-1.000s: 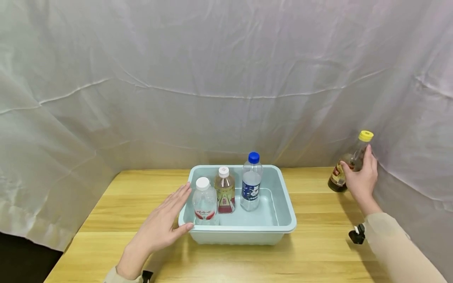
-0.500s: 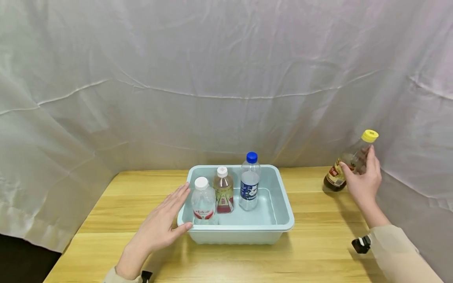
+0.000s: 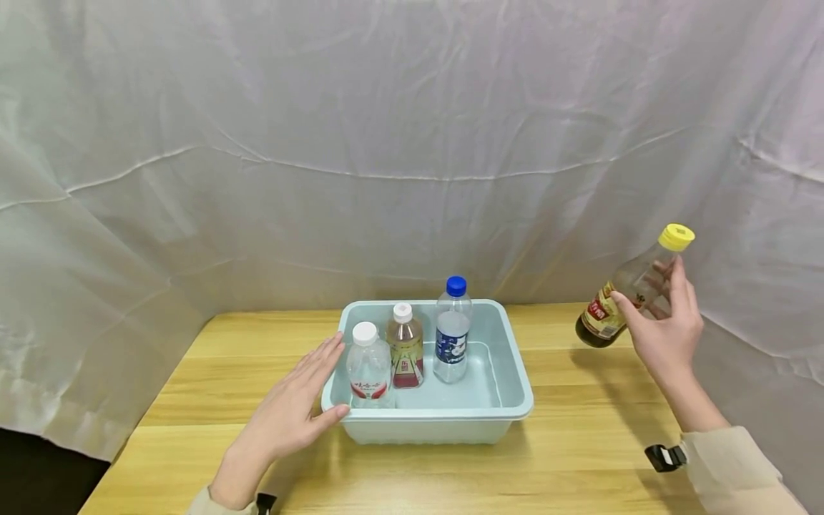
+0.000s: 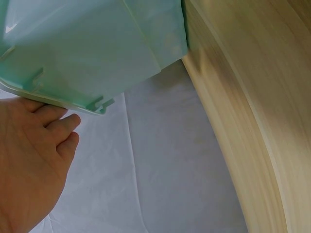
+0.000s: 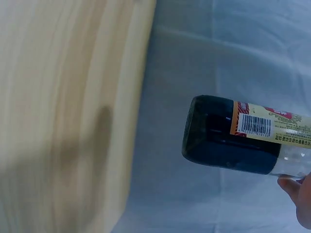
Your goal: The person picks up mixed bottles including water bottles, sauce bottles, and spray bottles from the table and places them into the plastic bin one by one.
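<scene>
My right hand [image 3: 669, 332] grips a sauce bottle [image 3: 605, 312] with a yellow cap, a yellow and red label and dark liquid low inside. The bottle leans with its cap up to the right, lifted off the table, and its dark base and barcode show in the right wrist view. Fingers straight, my left hand [image 3: 290, 404] rests against the left rim of a light blue plastic basin [image 3: 444, 415]. Inside the basin stand a clear bottle [image 3: 370, 368] with a white cap, a tea-coloured drink bottle [image 3: 407, 350] with a white cap, and a blue-capped bottle [image 3: 453, 332].
The basin stands on a wooden table [image 3: 579, 458], whose back edge meets a hanging grey cloth [image 3: 412, 214]. More cloth closes in the left and right sides. Free room inside the basin lies right of the blue-capped bottle.
My right hand has raised the sauce bottle from the table and tilted it further, its base swinging left. The left hand keeps its place at the basin's rim.
</scene>
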### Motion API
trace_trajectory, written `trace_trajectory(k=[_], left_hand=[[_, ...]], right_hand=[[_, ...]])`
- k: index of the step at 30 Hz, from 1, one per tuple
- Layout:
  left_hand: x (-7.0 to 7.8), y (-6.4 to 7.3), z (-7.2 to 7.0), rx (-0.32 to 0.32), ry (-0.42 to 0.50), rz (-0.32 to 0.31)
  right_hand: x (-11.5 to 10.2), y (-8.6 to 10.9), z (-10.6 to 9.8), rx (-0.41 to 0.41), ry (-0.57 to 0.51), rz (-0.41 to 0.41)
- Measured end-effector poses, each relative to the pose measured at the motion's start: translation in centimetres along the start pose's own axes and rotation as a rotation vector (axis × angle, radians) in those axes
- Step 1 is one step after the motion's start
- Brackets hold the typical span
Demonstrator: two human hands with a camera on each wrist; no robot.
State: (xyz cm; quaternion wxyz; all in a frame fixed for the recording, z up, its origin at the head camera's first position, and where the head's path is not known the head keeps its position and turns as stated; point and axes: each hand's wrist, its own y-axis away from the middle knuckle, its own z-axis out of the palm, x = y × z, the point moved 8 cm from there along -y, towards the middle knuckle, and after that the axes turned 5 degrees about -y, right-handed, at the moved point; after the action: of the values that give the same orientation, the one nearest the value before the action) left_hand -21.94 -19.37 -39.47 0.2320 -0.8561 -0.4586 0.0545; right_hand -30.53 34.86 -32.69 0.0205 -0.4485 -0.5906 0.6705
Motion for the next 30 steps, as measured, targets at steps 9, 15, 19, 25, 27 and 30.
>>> trace_trajectory(k=[9,15,19,25,27,30], left_hand=[[-0.1,0.0,0.0,-0.006,-0.003,-0.008],[-0.1,-0.1,0.0,-0.006,-0.005,-0.012],[-0.1,-0.1,-0.1,0.000,-0.001,0.000],[-0.1,-0.1,-0.1,0.002,0.004,0.004],[-0.1,-0.1,-0.1,-0.001,0.004,0.000],[0.0,-0.2,-0.2,-0.001,0.004,-0.002]], right_hand=[[-8.0,-0.3,0.5,-0.020,-0.103,-0.125],[-11.5,-0.7,1.0,-0.047,-0.155,-0.170],[-12.3,-0.9,1.5,-0.070,-0.191,-0.182],[-13.0,-1.0,2.4,-0.096,-0.261,-0.184],[-13.4,-1.0,2.8,-0.103,-0.286,-0.189],[-14.2,-1.0,3.4,-0.121,-0.309,-0.209]])
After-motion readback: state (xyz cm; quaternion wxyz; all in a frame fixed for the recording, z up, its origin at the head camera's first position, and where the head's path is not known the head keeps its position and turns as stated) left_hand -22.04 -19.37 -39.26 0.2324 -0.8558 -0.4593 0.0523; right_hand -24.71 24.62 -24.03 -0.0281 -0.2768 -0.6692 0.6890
